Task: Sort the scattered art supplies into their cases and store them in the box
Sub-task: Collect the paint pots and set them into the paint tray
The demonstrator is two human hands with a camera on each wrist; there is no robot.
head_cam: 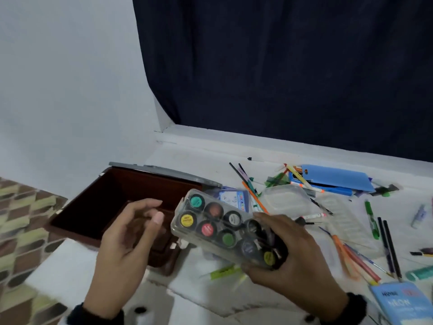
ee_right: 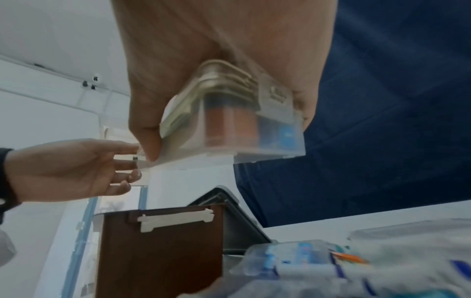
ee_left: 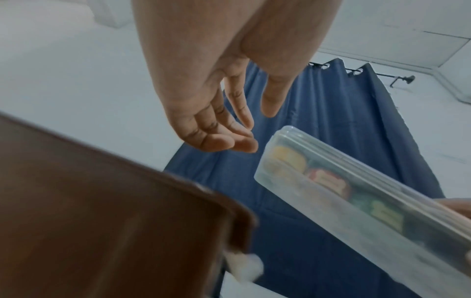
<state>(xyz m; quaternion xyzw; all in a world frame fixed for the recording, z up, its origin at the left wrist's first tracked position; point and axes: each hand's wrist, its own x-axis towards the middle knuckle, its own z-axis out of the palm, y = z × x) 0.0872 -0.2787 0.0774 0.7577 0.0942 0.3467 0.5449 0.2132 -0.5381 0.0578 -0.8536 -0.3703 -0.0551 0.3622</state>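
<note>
My right hand point(head_cam: 288, 259) grips one end of a clear plastic paint case point(head_cam: 220, 226) with several round colour pots inside; the case point(ee_left: 356, 193) is held in the air just right of the open dark brown box point(head_cam: 117, 202). In the right wrist view thumb and fingers clamp the case point(ee_right: 237, 121) from both sides. My left hand point(head_cam: 131, 228) hovers over the box with relaxed fingers, a little left of the case's free end, holding nothing. The left hand point(ee_left: 221, 113) shows spread, loosely bent fingers. The box point(ee_right: 163, 252) is empty inside as far as I see.
The box's grey lid point(head_cam: 164, 172) lies open behind it. To the right on the white surface lie scattered pencils point(head_cam: 389, 249), brushes and markers, a clear empty tray point(head_cam: 285, 198), a blue pouch point(head_cam: 335, 177), a small pen pack point(head_cam: 234, 198) and a blue booklet point(head_cam: 400, 303). A dark curtain point(head_cam: 281, 66) hangs behind.
</note>
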